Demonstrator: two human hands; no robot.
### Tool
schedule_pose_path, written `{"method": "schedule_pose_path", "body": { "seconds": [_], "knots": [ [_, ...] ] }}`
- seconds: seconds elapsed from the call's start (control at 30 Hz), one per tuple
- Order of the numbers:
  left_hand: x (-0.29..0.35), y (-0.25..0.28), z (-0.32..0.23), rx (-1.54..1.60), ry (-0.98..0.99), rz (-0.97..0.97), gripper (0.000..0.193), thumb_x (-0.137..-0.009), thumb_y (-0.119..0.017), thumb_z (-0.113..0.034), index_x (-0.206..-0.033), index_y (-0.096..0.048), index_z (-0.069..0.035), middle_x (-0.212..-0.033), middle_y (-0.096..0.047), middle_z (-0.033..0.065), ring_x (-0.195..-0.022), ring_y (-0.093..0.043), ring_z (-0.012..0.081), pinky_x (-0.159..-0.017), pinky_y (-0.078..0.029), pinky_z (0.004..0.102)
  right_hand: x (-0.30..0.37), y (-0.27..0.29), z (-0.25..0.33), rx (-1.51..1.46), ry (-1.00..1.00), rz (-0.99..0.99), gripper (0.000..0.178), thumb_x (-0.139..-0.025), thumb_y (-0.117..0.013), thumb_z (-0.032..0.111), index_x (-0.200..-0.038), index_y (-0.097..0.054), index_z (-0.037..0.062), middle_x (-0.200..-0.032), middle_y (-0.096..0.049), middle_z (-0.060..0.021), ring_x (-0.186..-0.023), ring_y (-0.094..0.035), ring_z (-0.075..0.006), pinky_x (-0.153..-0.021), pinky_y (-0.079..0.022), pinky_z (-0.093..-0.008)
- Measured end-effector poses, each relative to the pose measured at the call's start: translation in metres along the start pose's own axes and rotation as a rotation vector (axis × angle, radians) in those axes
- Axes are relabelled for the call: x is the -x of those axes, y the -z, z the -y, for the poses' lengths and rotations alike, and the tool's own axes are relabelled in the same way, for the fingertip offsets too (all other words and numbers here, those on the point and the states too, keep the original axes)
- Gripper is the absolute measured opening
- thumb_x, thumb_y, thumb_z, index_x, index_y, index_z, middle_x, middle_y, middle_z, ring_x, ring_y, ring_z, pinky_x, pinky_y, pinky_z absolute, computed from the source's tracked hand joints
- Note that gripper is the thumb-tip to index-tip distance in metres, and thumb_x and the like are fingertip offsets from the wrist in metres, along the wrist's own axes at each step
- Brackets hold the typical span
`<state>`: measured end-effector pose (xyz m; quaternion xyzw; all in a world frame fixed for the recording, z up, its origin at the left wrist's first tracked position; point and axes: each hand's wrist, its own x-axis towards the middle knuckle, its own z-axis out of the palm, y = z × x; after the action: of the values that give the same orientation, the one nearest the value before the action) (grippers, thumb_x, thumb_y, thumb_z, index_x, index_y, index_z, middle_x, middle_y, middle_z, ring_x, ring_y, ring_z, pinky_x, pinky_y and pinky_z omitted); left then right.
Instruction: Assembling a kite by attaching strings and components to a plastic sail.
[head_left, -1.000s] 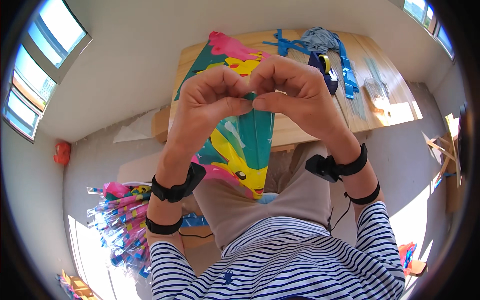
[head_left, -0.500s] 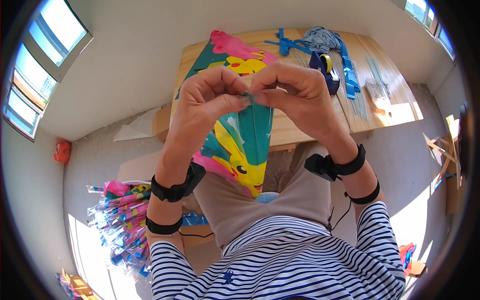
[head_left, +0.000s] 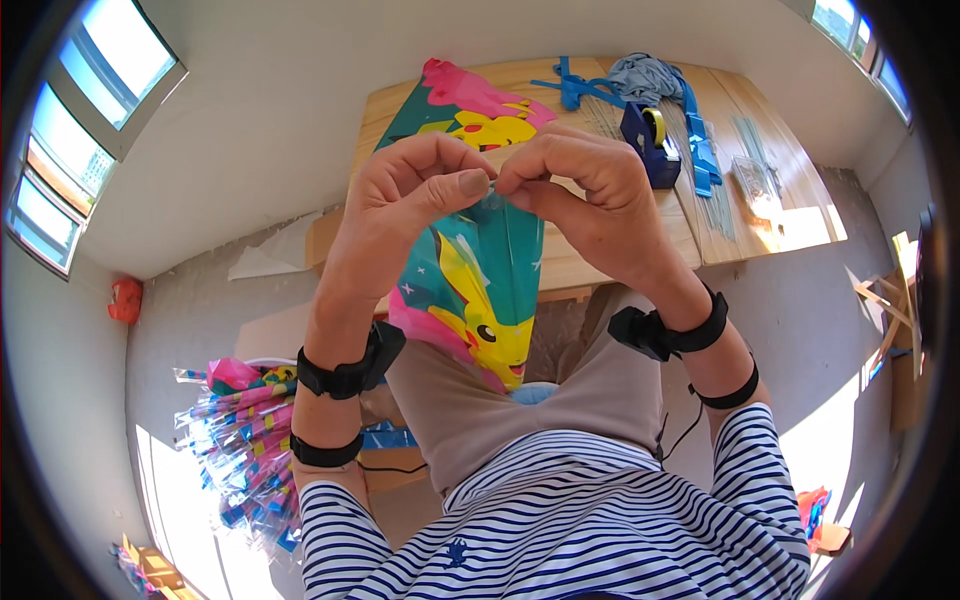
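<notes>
While both your hands meet in front of you, your left hand (head_left: 405, 205) and right hand (head_left: 585, 195) each close thumb and forefinger on the top edge of one teal, pink and yellow printed plastic bag (head_left: 480, 290). Your fingertips (head_left: 472, 184) nearly touch at the pinch. The bag hangs straight down from your fingers toward your lap, long axis running away below them, both hands equally near. Beyond your fingers lies a second, similar bag (head_left: 465, 105) on the wooden table (head_left: 720, 230), beside one blue tape dispenser (head_left: 650, 140). Below your left wrist stands one bundle of colourful wrapped pieces (head_left: 240, 440).
</notes>
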<state>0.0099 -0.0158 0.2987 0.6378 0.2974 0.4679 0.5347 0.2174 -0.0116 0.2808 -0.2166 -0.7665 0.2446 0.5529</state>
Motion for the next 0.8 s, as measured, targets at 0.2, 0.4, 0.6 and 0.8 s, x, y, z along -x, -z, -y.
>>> {"method": "schedule_pose_path", "body": {
  "seconds": [0.2, 0.4, 0.6, 0.8],
  "knots": [
    [0.0001, 0.0023, 0.0025, -0.133, -0.033, 0.025, 0.016, -0.091, -0.072, -0.013, -0.1, -0.068, -0.001, -0.089, -0.068, 0.0007, -0.083, -0.061, 0.0079, -0.08, -0.049, 0.023, 0.0014, -0.0003, 0.0014, -0.004, -0.046, 0.01, 0.008, -0.082, -0.065, -0.006, -0.086, -0.067, -0.0006, -0.08, -0.067, -0.0089, -0.077, -0.064, -0.0181, -0.068, -0.049, -0.0293],
    [0.001, 0.0039, 0.0038, -0.127, -0.016, 0.013, 0.013, -0.09, -0.069, -0.009, -0.099, -0.067, 0.001, -0.089, -0.068, 0.0015, -0.083, -0.061, 0.0079, -0.08, -0.049, 0.0233, 0.0021, 0.0, 0.0007, -0.002, -0.05, 0.035, 0.007, -0.083, -0.064, -0.007, -0.088, -0.065, -0.0017, -0.082, -0.066, -0.0089, -0.078, -0.063, -0.0184, -0.07, -0.049, -0.0293],
    [0.0011, 0.0033, 0.0057, -0.122, -0.024, -0.014, 0.008, -0.089, -0.065, -0.004, -0.095, -0.066, 0.001, -0.087, -0.068, 0.0018, -0.082, -0.062, 0.0079, -0.079, -0.05, 0.0235, 0.0029, -0.0038, 0.0015, -0.067, -0.098, -0.046, 0.01, -0.084, -0.068, 0.0, -0.09, -0.062, -0.0027, -0.08, -0.063, -0.0073, -0.075, -0.059, -0.0152, -0.069, -0.048, -0.0293],
    [0.0016, 0.0027, 0.007, -0.106, -0.027, -0.019, 0.007, -0.088, -0.065, -0.003, -0.094, -0.066, 0.001, -0.086, -0.068, 0.0023, -0.081, -0.062, 0.0077, -0.078, -0.05, 0.0231, 0.0031, -0.0066, -0.0005, -0.007, -0.16, 0.056, 0.014, -0.078, -0.074, 0.003, -0.085, -0.062, -0.0032, -0.078, -0.064, -0.0082, -0.071, -0.058, -0.0152, -0.063, -0.046, -0.0291]
  ]
}}
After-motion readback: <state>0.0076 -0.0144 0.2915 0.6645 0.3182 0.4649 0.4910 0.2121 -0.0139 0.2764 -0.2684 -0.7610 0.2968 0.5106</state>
